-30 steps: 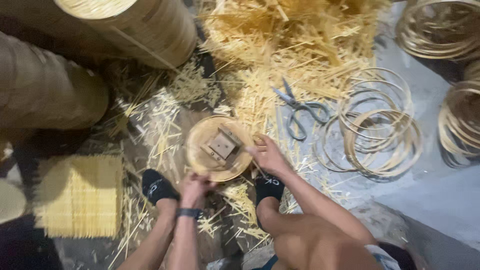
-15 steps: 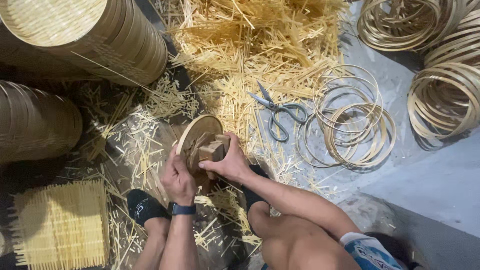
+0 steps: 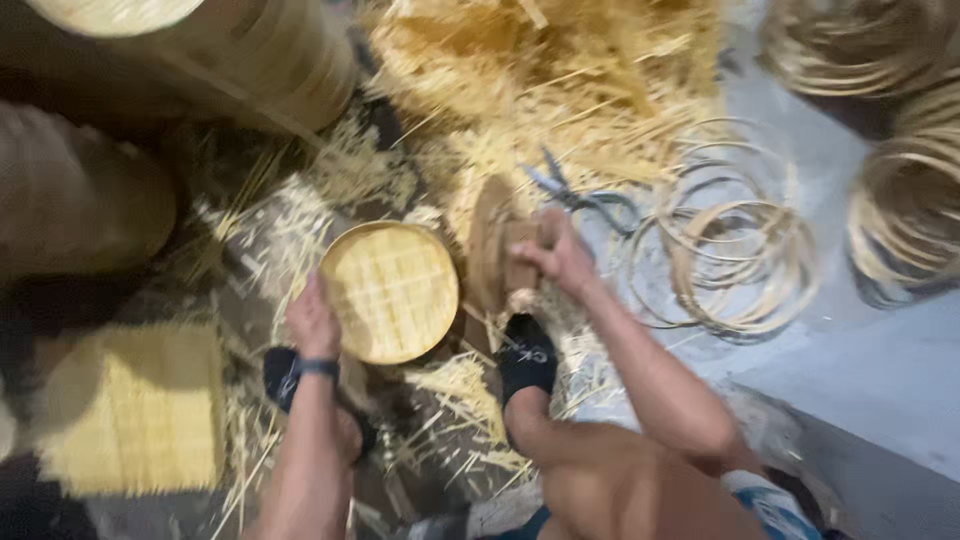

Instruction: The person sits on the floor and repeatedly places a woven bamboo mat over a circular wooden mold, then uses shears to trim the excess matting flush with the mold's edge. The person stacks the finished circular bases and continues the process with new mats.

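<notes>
Straw heap (image 3: 560, 90) is sprawling across the floor (image 3: 880, 370), stacked drums (image 3: 200, 50) behind. The woven tray (image 3: 392, 292) is sitting by the feet, the left hand (image 3: 312, 322) gripping its rim. The right hand (image 3: 560, 255) is clutching the wooden disc (image 3: 492, 245) upright; it could slip and topple. Loose rings (image 3: 735, 260) and scissors (image 3: 585, 195) are lying near.
</notes>
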The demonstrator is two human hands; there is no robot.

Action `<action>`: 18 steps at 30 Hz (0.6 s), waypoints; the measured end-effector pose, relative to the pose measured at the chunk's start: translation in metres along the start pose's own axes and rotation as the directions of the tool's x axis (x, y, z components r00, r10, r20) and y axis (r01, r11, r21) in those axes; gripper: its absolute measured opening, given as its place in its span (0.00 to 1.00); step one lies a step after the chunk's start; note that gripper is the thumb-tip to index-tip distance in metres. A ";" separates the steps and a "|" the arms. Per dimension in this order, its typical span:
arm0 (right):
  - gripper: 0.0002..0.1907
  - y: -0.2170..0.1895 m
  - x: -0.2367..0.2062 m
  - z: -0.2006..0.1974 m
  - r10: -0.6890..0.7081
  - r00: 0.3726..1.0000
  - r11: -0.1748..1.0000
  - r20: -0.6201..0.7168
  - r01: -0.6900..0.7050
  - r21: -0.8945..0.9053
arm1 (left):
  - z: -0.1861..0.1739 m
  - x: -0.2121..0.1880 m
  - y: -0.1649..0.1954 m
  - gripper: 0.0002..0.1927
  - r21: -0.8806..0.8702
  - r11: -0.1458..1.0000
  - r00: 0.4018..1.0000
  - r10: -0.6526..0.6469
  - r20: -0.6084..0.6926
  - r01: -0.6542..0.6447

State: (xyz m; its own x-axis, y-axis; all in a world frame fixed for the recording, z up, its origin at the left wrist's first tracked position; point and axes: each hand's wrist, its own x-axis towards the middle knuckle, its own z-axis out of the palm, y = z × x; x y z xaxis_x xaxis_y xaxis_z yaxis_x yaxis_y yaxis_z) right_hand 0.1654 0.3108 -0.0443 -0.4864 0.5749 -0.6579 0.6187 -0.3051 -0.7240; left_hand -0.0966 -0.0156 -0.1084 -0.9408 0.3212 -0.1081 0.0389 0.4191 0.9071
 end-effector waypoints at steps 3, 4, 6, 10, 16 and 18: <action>0.66 0.012 0.020 -0.008 -0.468 0.858 0.751 -0.211 0.261 -0.606 | -0.003 0.017 0.004 0.27 0.305 0.950 0.996 -0.080 0.046 0.062; 0.64 0.016 0.024 -0.007 -0.485 0.850 0.628 -0.208 0.173 -0.758 | 0.001 0.020 0.008 0.26 0.237 0.971 0.999 -0.026 0.024 0.020; 0.63 0.024 0.027 -0.002 -0.502 0.844 0.550 -0.190 0.142 -0.823 | 0.016 0.018 0.020 0.23 0.173 0.965 0.974 -0.173 -0.144 0.197; 0.64 0.034 0.024 0.008 -0.528 0.827 0.485 -0.194 0.105 -0.868 | 0.080 -0.023 0.047 0.18 0.455 0.823 0.940 0.310 0.140 -0.340; 0.64 0.027 0.026 0.013 -0.507 0.842 0.444 -0.184 0.073 -0.893 | 0.135 -0.081 0.041 0.21 0.561 0.685 0.884 0.343 0.317 -0.466; 0.64 0.024 0.027 0.015 -0.505 0.845 0.401 -0.176 0.050 -0.915 | 0.117 -0.091 0.032 0.24 0.530 0.723 0.894 0.311 0.323 -0.444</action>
State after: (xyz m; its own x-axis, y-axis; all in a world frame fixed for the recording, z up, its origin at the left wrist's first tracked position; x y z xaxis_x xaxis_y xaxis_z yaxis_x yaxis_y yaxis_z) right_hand 0.1581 0.3079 -0.0831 -0.6150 0.7732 -0.1544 0.7884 0.6004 -0.1337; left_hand 0.0300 0.0678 -0.1174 -0.7197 0.6922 0.0544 0.6238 0.6102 0.4884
